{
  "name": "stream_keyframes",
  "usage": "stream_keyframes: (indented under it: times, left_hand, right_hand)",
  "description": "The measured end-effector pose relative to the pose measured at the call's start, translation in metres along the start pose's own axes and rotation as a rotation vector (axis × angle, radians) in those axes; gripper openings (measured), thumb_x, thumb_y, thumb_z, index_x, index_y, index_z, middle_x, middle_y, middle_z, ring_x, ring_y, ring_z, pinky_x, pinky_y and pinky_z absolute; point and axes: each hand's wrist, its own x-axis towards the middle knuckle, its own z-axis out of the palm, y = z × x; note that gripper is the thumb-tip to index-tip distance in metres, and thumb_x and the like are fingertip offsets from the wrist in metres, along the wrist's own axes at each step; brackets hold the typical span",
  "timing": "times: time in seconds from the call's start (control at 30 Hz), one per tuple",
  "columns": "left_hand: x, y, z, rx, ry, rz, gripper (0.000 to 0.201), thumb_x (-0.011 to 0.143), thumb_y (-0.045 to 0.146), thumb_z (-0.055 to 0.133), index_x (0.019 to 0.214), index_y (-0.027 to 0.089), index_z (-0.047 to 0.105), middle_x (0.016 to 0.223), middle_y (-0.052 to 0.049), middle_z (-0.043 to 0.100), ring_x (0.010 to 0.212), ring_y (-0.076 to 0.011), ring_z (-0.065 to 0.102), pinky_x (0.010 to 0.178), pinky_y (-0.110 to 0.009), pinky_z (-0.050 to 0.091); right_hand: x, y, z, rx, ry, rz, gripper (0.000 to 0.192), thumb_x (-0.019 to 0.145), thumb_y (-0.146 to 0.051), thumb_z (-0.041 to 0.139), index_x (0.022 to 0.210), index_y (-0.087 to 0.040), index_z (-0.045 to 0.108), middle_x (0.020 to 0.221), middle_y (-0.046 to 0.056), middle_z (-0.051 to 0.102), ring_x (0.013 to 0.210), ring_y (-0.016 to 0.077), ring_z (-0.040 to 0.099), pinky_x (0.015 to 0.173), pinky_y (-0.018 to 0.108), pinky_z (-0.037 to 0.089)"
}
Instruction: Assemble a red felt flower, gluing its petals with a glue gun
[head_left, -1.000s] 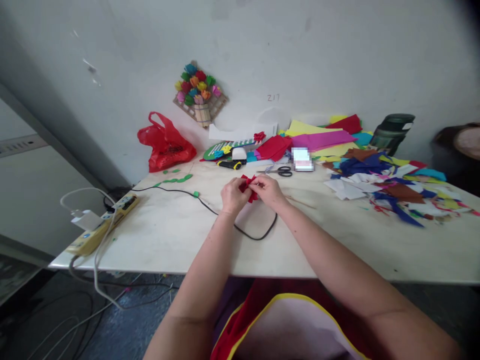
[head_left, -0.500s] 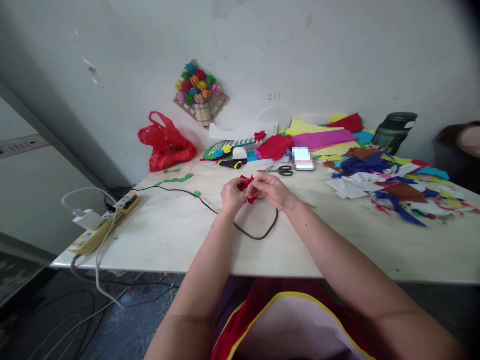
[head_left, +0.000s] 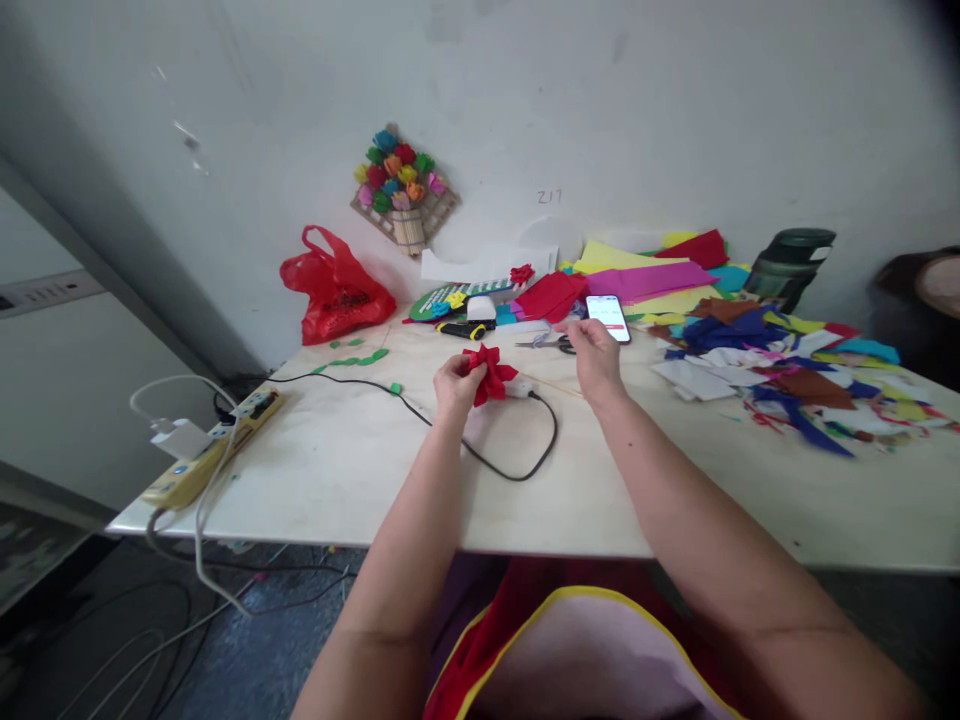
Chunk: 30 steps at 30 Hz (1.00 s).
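My left hand [head_left: 454, 388] pinches a red flower [head_left: 491, 378] of pointed cut petals and holds it above the table. Behind the flower lies the white end of a corded tool [head_left: 519, 388], partly covered; its kind does not show. My right hand [head_left: 598, 358] is apart from the flower, over the handles of the scissors [head_left: 541, 343] and close to the lit phone [head_left: 606, 318]. Its fingers are drawn together, and whatever may be between them is too small to make out. A thin stick [head_left: 553, 384] lies between the hands.
A black cord [head_left: 517, 478] loops in front of the flower. Yellow power strip [head_left: 184, 480] at left, red plastic bag [head_left: 341, 290] behind it. A yellow-black cutter [head_left: 460, 330] lies at the back. Fabric scraps [head_left: 780, 370] and a dark bottle [head_left: 791, 265] stand right.
My right hand has let go of the red flower and moved right, toward the scissors and phone. My left hand keeps the flower, whose petals now show.
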Motion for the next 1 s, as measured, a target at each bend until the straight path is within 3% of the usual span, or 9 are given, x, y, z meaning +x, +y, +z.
stream_keyframes:
  times: [0.07, 0.17, 0.33, 0.43, 0.53, 0.63, 0.73, 0.8, 1.0]
  left_hand:
    - [-0.002, 0.004, 0.000, -0.138, -0.015, -0.059, 0.022, 0.055, 0.029, 0.070, 0.070, 0.018, 0.058, 0.062, 0.002, 0.061, 0.059, -0.0133, 0.060, 0.057, -0.024, 0.046]
    - [-0.006, 0.011, 0.000, -0.248, -0.050, -0.123, 0.030, 0.052, 0.030, 0.073, 0.073, 0.017, 0.056, 0.062, 0.001, 0.062, 0.055, -0.0132, 0.060, 0.052, -0.023, 0.045]
    - [-0.007, 0.011, -0.001, -0.278, -0.042, -0.150, 0.037, 0.052, 0.036, 0.075, 0.077, 0.018, 0.055, 0.063, 0.002, 0.062, 0.054, -0.0125, 0.059, 0.051, -0.023, 0.046]
    - [-0.004, 0.007, -0.004, -0.251, -0.018, -0.139, 0.036, 0.056, 0.040, 0.074, 0.079, 0.017, 0.057, 0.068, 0.000, 0.064, 0.059, -0.0131, 0.062, 0.053, -0.023, 0.048]
    - [0.000, 0.006, -0.008, -0.292, 0.014, -0.122, 0.036, 0.056, 0.041, 0.074, 0.077, 0.017, 0.057, 0.070, -0.001, 0.065, 0.063, -0.0144, 0.064, 0.055, -0.024, 0.049]
    - [0.001, 0.009, -0.011, -0.364, 0.043, -0.088, 0.036, 0.056, 0.041, 0.075, 0.078, 0.016, 0.059, 0.072, -0.002, 0.066, 0.065, -0.0147, 0.065, 0.057, -0.024, 0.050]
    - [0.002, 0.011, -0.014, -0.393, 0.068, -0.050, 0.036, 0.057, 0.041, 0.075, 0.079, 0.016, 0.061, 0.074, -0.003, 0.068, 0.066, -0.0153, 0.066, 0.057, -0.025, 0.051]
    - [0.003, 0.012, -0.016, -0.408, 0.096, -0.025, 0.036, 0.057, 0.042, 0.076, 0.078, 0.016, 0.060, 0.073, -0.003, 0.068, 0.068, -0.0162, 0.067, 0.058, -0.025, 0.051]
    - [0.004, 0.010, -0.015, -0.431, 0.060, -0.029, 0.040, 0.056, 0.044, 0.078, 0.077, 0.017, 0.058, 0.073, -0.003, 0.068, 0.068, -0.0175, 0.068, 0.057, -0.027, 0.052]
  right_hand:
    - [-0.002, 0.000, -0.001, -0.221, 0.029, -0.040, 0.021, 0.083, -0.037, 0.047, 0.075, -0.020, 0.059, 0.089, 0.009, 0.068, 0.094, 0.0232, 0.059, 0.093, 0.044, 0.041]
    - [-0.003, -0.007, -0.005, -0.538, 0.198, -0.161, 0.020, 0.085, -0.031, 0.044, 0.077, -0.020, 0.059, 0.099, 0.012, 0.067, 0.115, 0.0280, 0.050, 0.103, 0.054, 0.026]
    - [0.007, -0.010, -0.027, -0.749, 0.328, -0.266, 0.023, 0.086, -0.032, 0.043, 0.070, -0.020, 0.056, 0.121, 0.017, 0.056, 0.133, 0.0346, 0.030, 0.099, 0.063, 0.022]
    - [0.015, -0.003, -0.039, -0.826, 0.406, -0.320, 0.026, 0.085, -0.035, 0.044, 0.066, -0.021, 0.054, 0.119, 0.016, 0.056, 0.129, 0.0357, 0.035, 0.099, 0.063, 0.022]
    - [0.019, 0.007, -0.038, -0.801, 0.311, -0.353, 0.024, 0.085, -0.035, 0.044, 0.069, -0.021, 0.054, 0.106, 0.015, 0.062, 0.112, 0.0306, 0.050, 0.095, 0.053, 0.033]
    - [0.014, 0.011, -0.027, -0.713, 0.150, -0.232, 0.024, 0.086, -0.033, 0.038, 0.073, -0.021, 0.053, 0.080, 0.011, 0.063, 0.085, 0.0242, 0.056, 0.077, 0.038, 0.042]
    - [0.005, 0.008, -0.015, -0.698, 0.008, -0.157, 0.027, 0.089, -0.034, 0.035, 0.070, -0.022, 0.051, 0.069, 0.007, 0.061, 0.070, 0.0203, 0.053, 0.065, 0.031, 0.038]
    - [0.001, 0.004, -0.011, -0.743, -0.014, -0.127, 0.032, 0.089, -0.036, 0.036, 0.066, -0.022, 0.051, 0.063, 0.006, 0.059, 0.065, 0.0196, 0.052, 0.061, 0.029, 0.034]
    - [-0.002, 0.004, -0.010, -0.809, -0.102, -0.088, 0.028, 0.087, -0.038, 0.046, 0.073, -0.020, 0.062, 0.067, 0.006, 0.065, 0.067, 0.0204, 0.055, 0.059, 0.028, 0.030]
